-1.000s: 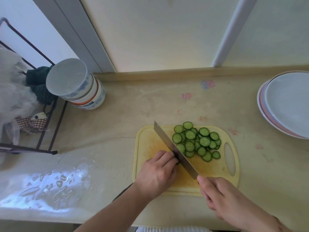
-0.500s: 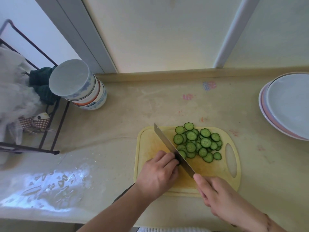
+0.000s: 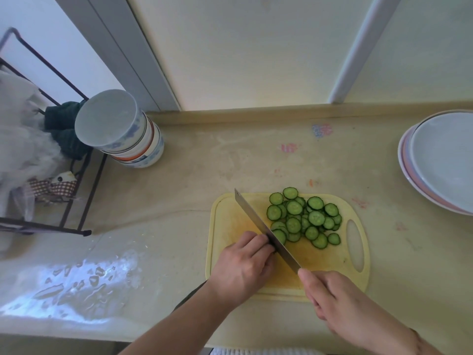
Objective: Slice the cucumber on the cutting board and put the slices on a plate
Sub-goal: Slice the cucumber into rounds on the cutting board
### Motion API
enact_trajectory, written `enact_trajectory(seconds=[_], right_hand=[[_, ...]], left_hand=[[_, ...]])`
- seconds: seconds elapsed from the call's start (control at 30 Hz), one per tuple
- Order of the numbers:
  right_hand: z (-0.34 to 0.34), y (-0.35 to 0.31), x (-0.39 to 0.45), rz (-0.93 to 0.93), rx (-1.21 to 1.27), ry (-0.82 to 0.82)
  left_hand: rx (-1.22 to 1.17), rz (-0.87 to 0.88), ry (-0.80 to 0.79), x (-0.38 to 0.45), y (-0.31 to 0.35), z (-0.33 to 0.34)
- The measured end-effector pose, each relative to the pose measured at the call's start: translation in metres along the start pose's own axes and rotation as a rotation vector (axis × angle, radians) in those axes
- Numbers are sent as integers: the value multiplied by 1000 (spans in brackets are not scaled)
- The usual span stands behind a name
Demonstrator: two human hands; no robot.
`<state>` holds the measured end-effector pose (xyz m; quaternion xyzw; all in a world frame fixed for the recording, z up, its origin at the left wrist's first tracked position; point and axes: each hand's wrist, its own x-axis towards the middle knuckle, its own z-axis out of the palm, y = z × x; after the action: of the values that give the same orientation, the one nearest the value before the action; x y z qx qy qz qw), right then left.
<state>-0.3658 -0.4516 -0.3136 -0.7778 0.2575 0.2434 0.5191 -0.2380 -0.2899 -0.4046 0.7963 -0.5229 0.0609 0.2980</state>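
The pale countertop (image 3: 256, 160) carried a yellow cutting board (image 3: 230, 208), with stacked plates (image 3: 445, 160) well apart at the right edge and a stack of bowls (image 3: 122, 129) by a wire rack (image 3: 51, 139) at the left. On the board lay a heap of cucumber slices (image 3: 304, 217), none yet on a plate. The right hand (image 3: 340, 303) gripped the handle of a cleaver (image 3: 266, 231), whose blade ran diagonally across the board. The left hand (image 3: 245, 262) lay curled tight against the blade's left face, apparently pinning the last cucumber stub, which was almost wholly hidden. The stub looked very short, so the knuckles sat touching the steel; a slip or a tilted stroke could probably nick a finger, or squirt the stub loose.
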Motion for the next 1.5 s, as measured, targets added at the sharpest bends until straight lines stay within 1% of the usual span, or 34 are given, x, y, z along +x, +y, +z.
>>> enact_trajectory(seconds=[0.07, 0.2, 0.43, 0.77, 0.97, 1.2, 1.37, 1.5], right_hand=[[2, 2, 7, 10, -7, -8], [0, 0, 12, 67, 73, -34], [-3, -5, -3, 9, 109, -44], [-6, -3, -6, 15, 89, -74], [7, 3, 11, 25, 15, -29], [9, 2, 7, -3, 52, 12], [-2, -4, -7, 2, 135, -46], [-3, -8, -9, -11, 87, -29]], left_hand=[[1, 2, -6, 0, 0, 0], [-5, -11, -4, 0, 0, -1], [-8, -1, -4, -1, -1, 0], [-21, -1, 0, 0, -2, 0], [-12, 1, 3, 0, -2, 0], [-7, -6, 22, 1, -4, -1], [-11, 1, 24, 1, -3, -1], [-6, -4, 32, 2, -3, -2]])
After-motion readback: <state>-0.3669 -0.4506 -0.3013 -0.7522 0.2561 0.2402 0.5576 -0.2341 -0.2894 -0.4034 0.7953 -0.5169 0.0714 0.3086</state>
